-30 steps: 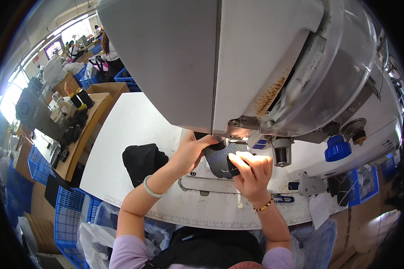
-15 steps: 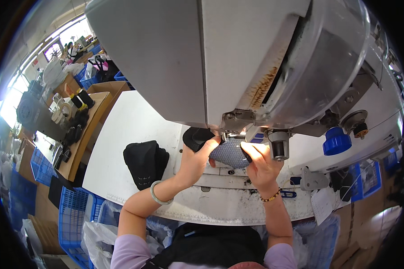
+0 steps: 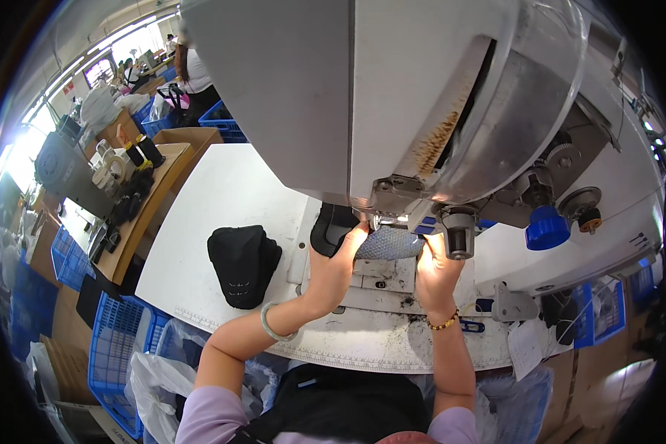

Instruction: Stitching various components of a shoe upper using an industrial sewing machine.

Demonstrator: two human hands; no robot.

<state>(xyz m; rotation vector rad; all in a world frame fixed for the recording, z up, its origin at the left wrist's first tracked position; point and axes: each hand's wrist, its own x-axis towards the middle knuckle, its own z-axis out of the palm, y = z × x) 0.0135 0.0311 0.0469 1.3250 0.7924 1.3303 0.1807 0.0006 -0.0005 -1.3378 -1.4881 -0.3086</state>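
Under the head of a large white sewing machine (image 3: 274, 96) lies a shoe upper (image 3: 388, 244) with grey-blue mesh and a black padded edge. My left hand (image 3: 331, 272) grips its left side, thumb on top near the needle area. At its right end, my right hand (image 3: 438, 275) pinches the edge, with part of the fingers hidden behind the machine's metal cylinder (image 3: 459, 235). To the left of my left hand, a small stack of black fabric pieces (image 3: 243, 266) with short light stitches rests on the white table (image 3: 200, 192).
A blue knob (image 3: 547, 228) hangs from the machine at the right. Blue crates (image 3: 118, 355) stand below the table's left edge. A wooden bench (image 3: 152, 214) with thread spools is at the left, and a person (image 3: 196, 78) stands farther back.
The shoe upper has turned slightly under the machine head, and less of its mesh shows. My right hand has dropped a little beside it. The whole view has shifted slightly.
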